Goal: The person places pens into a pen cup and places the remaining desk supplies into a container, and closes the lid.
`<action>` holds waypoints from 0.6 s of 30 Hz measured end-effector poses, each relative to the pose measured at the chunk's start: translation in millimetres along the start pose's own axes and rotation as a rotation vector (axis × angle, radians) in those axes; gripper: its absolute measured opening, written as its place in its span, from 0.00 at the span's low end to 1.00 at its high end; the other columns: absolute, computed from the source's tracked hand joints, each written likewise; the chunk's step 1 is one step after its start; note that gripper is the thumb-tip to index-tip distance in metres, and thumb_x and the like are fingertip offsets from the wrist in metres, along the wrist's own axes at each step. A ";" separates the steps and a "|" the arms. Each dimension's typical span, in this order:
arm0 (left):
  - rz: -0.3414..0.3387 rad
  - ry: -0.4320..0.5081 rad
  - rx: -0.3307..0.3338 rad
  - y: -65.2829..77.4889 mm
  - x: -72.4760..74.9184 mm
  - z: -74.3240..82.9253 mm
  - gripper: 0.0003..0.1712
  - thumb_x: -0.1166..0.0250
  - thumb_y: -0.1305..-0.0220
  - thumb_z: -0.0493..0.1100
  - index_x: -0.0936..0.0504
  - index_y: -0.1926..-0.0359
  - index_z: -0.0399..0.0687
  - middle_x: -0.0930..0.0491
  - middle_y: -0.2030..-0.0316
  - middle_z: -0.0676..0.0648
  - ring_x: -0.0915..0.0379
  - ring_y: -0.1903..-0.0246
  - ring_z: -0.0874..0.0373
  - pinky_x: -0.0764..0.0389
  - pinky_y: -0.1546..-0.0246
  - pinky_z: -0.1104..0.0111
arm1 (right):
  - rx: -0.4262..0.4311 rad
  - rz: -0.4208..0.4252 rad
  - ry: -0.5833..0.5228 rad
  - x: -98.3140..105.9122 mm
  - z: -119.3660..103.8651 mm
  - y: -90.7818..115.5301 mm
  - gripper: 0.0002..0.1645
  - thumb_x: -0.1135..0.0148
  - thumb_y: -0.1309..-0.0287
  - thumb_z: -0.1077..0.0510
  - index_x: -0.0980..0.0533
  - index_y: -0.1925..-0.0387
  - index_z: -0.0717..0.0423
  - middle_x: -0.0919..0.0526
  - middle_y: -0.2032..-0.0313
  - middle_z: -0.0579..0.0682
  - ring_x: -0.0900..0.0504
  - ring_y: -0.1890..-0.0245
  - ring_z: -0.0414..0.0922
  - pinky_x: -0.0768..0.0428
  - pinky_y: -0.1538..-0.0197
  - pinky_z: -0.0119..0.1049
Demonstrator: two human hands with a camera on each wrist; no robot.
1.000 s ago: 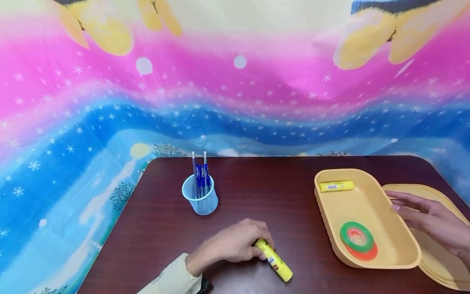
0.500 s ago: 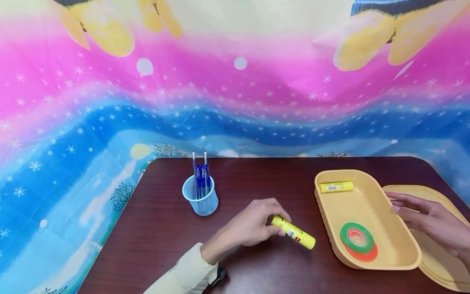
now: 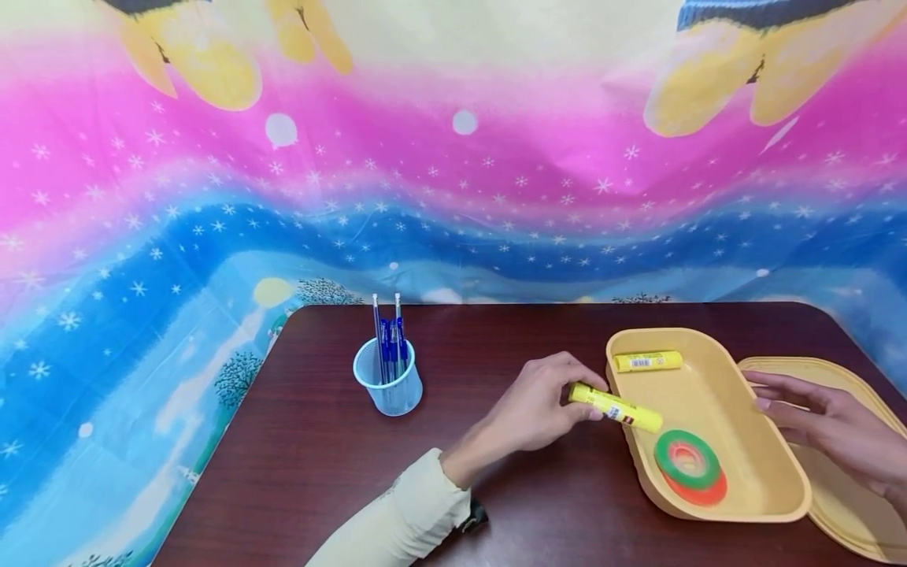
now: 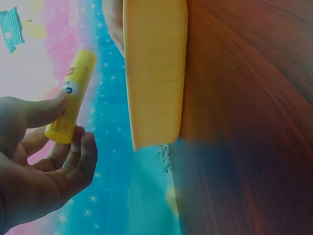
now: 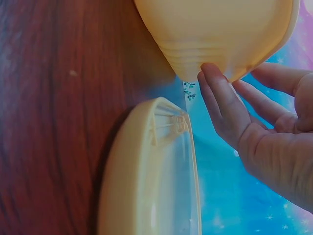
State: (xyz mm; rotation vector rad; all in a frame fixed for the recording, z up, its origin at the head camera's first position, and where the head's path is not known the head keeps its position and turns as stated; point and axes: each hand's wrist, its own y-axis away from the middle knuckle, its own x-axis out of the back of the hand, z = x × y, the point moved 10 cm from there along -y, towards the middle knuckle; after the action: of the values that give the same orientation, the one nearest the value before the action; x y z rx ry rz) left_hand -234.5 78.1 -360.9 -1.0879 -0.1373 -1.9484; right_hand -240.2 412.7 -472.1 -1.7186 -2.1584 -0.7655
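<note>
My left hand [image 3: 542, 405] pinches a yellow glue stick [image 3: 627, 413] near one end, its thumb on one side and its fingers on the other. The free end of the glue stick reaches over the left rim of the yellow plastic box [image 3: 716, 394]. In the left wrist view the glue stick [image 4: 73, 98] is held apart from the box's side wall [image 4: 156, 73]. My right hand [image 3: 836, 425] touches the box's right rim with extended fingers. A second glue stick [image 3: 648, 361] lies at the box's far end. Nearer, a green tape roll [image 3: 686, 458] overlaps an orange one [image 3: 708, 493].
The box's lid [image 3: 850, 504] lies on the table to the right, partly under the right hand. A light blue mesh pen cup [image 3: 393, 394] with several pens [image 3: 390, 346] stands back left on the dark wooden table [image 3: 298, 472]. A printed curtain [image 3: 460, 197] hangs behind.
My left hand has lifted the glue stick from the table and carried it right and away from me to the box's left rim. My right hand has stayed at the box.
</note>
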 end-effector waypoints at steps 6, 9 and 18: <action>0.035 -0.022 0.030 -20.4 -11.7 3.7 0.15 0.27 0.40 0.48 0.13 0.52 0.59 0.22 0.61 0.62 0.32 0.67 0.70 0.34 0.69 0.86 | 0.002 0.000 0.018 0.2 0.1 -0.4 0.42 0.49 0.26 0.45 0.49 0.24 0.63 0.36 0.48 0.15 0.26 0.52 0.17 0.16 0.58 0.28; 0.046 -0.040 0.047 -29.4 -19.1 4.3 0.14 0.27 0.40 0.49 0.13 0.51 0.61 0.22 0.61 0.62 0.32 0.66 0.71 0.35 0.67 0.87 | -0.002 -0.006 0.018 -0.2 0.4 -0.8 0.42 0.49 0.26 0.45 0.50 0.24 0.63 0.37 0.48 0.15 0.26 0.52 0.17 0.16 0.57 0.28; 0.053 -0.045 0.092 -48.7 -41.9 6.9 0.15 0.28 0.39 0.51 0.13 0.51 0.61 0.20 0.57 0.63 0.33 0.66 0.72 0.33 0.68 0.86 | -0.021 -0.016 -0.003 -3.6 -2.1 -0.6 0.44 0.49 0.27 0.43 0.51 0.23 0.63 0.36 0.49 0.16 0.24 0.53 0.19 0.14 0.56 0.35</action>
State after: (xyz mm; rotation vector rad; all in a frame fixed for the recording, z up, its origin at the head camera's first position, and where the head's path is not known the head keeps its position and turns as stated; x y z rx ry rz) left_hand -256.1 137.8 -372.9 -1.0644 -0.2190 -1.8529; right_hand -240.1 408.5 -472.4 -1.7159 -2.1756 -0.7938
